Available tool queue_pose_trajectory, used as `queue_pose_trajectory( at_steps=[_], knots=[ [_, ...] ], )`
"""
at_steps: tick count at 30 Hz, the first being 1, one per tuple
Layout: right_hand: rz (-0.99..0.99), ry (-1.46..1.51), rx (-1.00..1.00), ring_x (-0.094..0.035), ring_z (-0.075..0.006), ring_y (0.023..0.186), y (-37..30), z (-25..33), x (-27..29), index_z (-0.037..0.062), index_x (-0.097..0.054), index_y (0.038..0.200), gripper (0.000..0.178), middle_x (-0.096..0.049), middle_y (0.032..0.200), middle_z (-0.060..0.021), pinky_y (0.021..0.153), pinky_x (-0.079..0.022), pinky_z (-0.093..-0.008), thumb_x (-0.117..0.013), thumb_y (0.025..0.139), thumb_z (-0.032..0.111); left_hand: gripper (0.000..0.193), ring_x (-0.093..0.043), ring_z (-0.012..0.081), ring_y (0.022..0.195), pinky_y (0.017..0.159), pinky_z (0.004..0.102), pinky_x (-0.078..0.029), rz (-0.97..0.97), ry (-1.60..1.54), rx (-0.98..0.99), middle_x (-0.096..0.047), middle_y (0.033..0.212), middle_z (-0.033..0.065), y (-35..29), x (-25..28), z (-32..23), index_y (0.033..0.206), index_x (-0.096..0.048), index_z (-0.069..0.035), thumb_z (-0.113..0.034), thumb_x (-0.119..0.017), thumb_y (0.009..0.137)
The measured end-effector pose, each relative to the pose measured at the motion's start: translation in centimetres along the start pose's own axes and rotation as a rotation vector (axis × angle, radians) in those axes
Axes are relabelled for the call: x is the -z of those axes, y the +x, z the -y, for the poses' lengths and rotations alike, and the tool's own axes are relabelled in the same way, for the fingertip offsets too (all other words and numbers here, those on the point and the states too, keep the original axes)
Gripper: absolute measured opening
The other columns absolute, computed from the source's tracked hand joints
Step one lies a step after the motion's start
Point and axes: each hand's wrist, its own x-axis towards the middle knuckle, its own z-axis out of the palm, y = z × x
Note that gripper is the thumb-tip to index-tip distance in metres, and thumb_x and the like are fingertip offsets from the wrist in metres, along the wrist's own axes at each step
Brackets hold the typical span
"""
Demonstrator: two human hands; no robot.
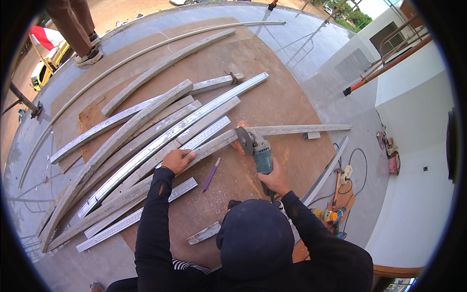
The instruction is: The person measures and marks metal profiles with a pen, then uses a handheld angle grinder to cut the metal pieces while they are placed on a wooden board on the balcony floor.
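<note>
My right hand (276,179) is wrapped round the body of a teal and grey angle grinder (263,159). Its dark disc (244,140) stands upright against a long grey wooden batten (219,142); whether it has cut right through cannot be made out. Left of the disc, my left hand (176,161) grips the same batten, thumb and fingers bent over it. A purple marker pencil (212,175) lies on the brown board (287,97) between my hands. Beside my left forearm is a perforated metal strip (182,189), and a short wood offcut (204,233) sits nearer me.
Several wooden battens (126,121) and metal profiles (180,138) lie crossed at left. A curved pale pipe (107,73) runs behind them. At right are a hammer (336,187), a power strip (346,173), cables and a drill (335,216). Another person's shoe (89,57) stands at far left.
</note>
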Motion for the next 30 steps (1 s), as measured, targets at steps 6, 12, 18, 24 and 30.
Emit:
queue_pose_trajectory(
  at_steps=[6,12,18,24,30],
  knots=[
    [-0.018,-0.023,0.009,-0.062,-0.0263,0.082,0.1,-0.3,-0.5,-0.0002,-0.053,0.110,0.056,-0.063,0.090,-0.0160,0.077,-0.049,-0.0377,-0.077,0.065,0.024,0.050,-0.067,0.0365,0.099,0.089,0.0383,-0.048,0.043,-0.050,0.030,-0.069,0.106,0.0240,-0.2,0.0,-0.1,0.117,-0.068,-0.003,-0.046,-0.055,0.094],
    [0.013,0.032,0.017,-0.062,-0.0262,0.082,-0.2,-1.0,-0.6,-0.0002,-0.054,0.111,0.056,-0.063,0.090,-0.0151,0.077,-0.049,-0.0379,-0.076,0.065,0.024,0.048,-0.065,0.0375,0.101,0.089,0.0410,-0.049,0.028,-0.069,0.010,-0.070,0.105,0.0204,0.0,-0.4,0.3,0.115,-0.070,-0.010,-0.049,-0.053,0.094],
    [0.026,-0.024,-0.045,-0.063,-0.0260,0.082,-0.4,-1.1,-0.6,-0.0009,-0.053,0.113,0.059,-0.064,0.090,-0.0151,0.077,-0.050,-0.0373,-0.077,0.065,0.025,0.046,-0.066,0.0377,0.100,0.090,0.0405,-0.049,0.028,-0.076,0.008,-0.070,0.104,0.0210,0.0,-0.3,0.3,0.114,-0.071,-0.009,-0.047,-0.053,0.094],
    [0.045,0.047,-0.043,-0.063,-0.0260,0.084,-0.5,-1.4,-0.7,-0.0019,-0.054,0.112,0.059,-0.064,0.093,-0.0164,0.077,-0.050,-0.0379,-0.077,0.065,0.026,0.045,-0.066,0.0376,0.100,0.090,0.0400,-0.049,0.051,-0.089,0.030,-0.070,0.105,0.0212,0.1,0.0,0.1,0.114,-0.071,-0.009,-0.045,-0.054,0.094],
    [0.039,0.088,-0.089,-0.063,-0.0252,0.084,-0.4,-1.7,-1.3,-0.0016,-0.055,0.111,0.058,-0.064,0.092,-0.0148,0.077,-0.050,-0.0366,-0.077,0.065,0.026,0.045,-0.066,0.0373,0.100,0.090,0.0398,-0.049,0.048,-0.091,0.017,-0.070,0.105,0.0209,0.1,-0.1,0.2,0.114,-0.071,-0.008,-0.045,-0.054,0.094]
  ],
)
